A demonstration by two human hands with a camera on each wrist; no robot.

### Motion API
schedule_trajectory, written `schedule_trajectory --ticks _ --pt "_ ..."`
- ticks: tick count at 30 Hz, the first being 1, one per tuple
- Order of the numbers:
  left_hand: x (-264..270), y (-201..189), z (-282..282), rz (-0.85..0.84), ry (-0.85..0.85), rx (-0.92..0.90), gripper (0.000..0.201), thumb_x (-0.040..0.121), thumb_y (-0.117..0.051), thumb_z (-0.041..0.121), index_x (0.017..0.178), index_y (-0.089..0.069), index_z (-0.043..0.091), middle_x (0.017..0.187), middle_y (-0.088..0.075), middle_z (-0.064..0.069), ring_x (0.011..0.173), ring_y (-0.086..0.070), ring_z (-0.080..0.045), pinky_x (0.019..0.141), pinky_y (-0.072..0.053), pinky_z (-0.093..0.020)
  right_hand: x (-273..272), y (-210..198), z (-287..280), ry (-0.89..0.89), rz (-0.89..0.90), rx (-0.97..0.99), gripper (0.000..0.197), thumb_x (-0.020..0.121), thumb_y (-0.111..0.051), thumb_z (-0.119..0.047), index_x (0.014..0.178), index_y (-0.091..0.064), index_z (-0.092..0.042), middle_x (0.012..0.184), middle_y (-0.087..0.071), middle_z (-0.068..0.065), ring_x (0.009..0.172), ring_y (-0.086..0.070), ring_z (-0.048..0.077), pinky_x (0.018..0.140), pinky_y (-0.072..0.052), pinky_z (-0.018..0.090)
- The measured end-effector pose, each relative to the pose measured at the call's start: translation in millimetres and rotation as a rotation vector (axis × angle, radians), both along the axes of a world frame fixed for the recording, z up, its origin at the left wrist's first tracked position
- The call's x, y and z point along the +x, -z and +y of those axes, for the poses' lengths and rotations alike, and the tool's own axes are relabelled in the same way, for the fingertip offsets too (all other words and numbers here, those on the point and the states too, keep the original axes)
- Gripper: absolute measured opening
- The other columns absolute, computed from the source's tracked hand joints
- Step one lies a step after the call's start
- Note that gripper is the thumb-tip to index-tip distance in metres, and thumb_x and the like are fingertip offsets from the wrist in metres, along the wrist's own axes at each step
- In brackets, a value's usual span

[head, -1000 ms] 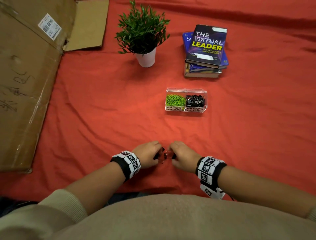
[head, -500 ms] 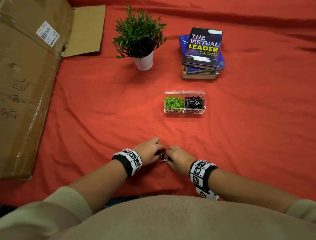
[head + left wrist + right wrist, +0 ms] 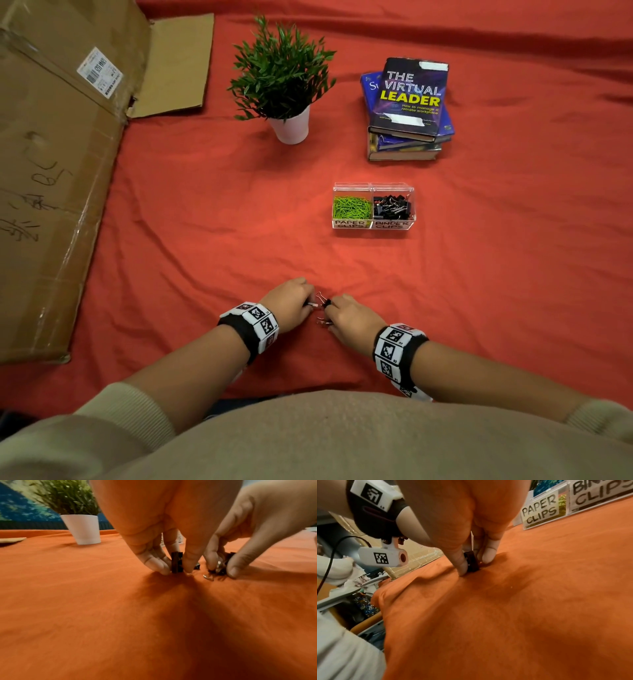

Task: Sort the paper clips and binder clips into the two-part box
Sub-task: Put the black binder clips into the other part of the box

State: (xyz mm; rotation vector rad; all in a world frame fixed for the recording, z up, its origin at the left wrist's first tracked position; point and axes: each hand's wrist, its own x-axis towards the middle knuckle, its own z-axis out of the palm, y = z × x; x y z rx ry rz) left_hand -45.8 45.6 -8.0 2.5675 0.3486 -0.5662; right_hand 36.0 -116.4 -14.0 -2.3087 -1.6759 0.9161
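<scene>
- One flattened cardboard box (image 3: 51, 178) fills the left edge of the head view, lying on the red cloth (image 3: 205, 240).
- One potted plant (image 3: 284, 82) in a white pot stands at upper centre.
- Lower centre, the left hand (image 3: 289, 305) is down at the cloth. Its thumb and fingers (image 3: 154, 562) pinch one black binder clip (image 3: 177, 562), held on edge against the cloth.
- Just right of it, the right hand (image 3: 352, 320) pinches a second black binder clip (image 3: 472, 563) between thumb and fingers (image 3: 488, 555). Wire handles show between the two hands; how many loose clips lie there I cannot tell.
- One clear two-part box (image 3: 374, 224) sits right of centre, well apart from the hands. Its left part, labelled PAPER CLIPS, holds a heap of green paper clips (image 3: 351, 206). Its right part, labelled BINDER CLIPS, holds a heap of black binder clips (image 3: 392, 207). Both heaps are too tangled to count.
- One stack of books (image 3: 407, 109) lies at upper right, with at least three books visible.
</scene>
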Motion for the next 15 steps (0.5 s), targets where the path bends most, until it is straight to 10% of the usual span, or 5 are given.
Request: schedule_trajectory --ticks 7,15 --pt "4 -8 1 -0.029 -0.112 -0.134 0.028 0.081 -0.065 0.014 0.108 -0.060 0.021 0.093 -0.064 0.002 0.087 -0.060 -0.018 0.083 -0.048 -0.033 -4 3 -2 0.032 0.036 0.070 0.026 0.089 -0.047 -0.009 0.111 -0.055 0.002 0.116 -0.051 0.019 0.109 -0.048 0.036 0.091 -0.046 0.047" --pt "13 4 -12 0.008 0.139 -0.011 0.039 0.089 -0.058 0.018 0.127 -0.058 0.024 0.113 -0.057 -0.005 0.112 -0.055 -0.025 0.095 -0.043 -0.034 5 0 -12 0.182 0.149 0.033 0.022 0.086 -0.054 -0.011 0.106 -0.063 -0.004 0.115 -0.054 0.015 0.110 -0.050 0.030 0.096 -0.037 0.032"
